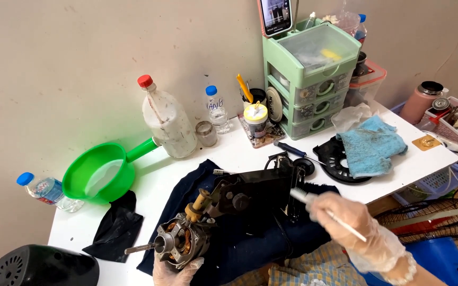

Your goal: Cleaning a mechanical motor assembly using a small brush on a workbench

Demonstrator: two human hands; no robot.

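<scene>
My left hand (175, 269), in a thin clear glove, holds a fan motor (182, 242) from below; its copper windings and steel shaft (140, 248) point left. A black bracket and gearbox assembly (254, 195) sits on the motor's back end. My right hand (357, 222), also gloved, grips a white-handled brush (314, 204) whose bristle end touches the black assembly's right side. A dark blue cloth (197, 182) lies under the motor on the white table (250, 151).
A green ladle-shaped bowl (99, 172), several plastic bottles, a green drawer organiser (314, 79), a screwdriver (292, 150), a blue rag (372, 145) on a black fan cover, a black cloth (115, 228), a black motor housing (38, 267) and a fan grille (436, 214) lie around.
</scene>
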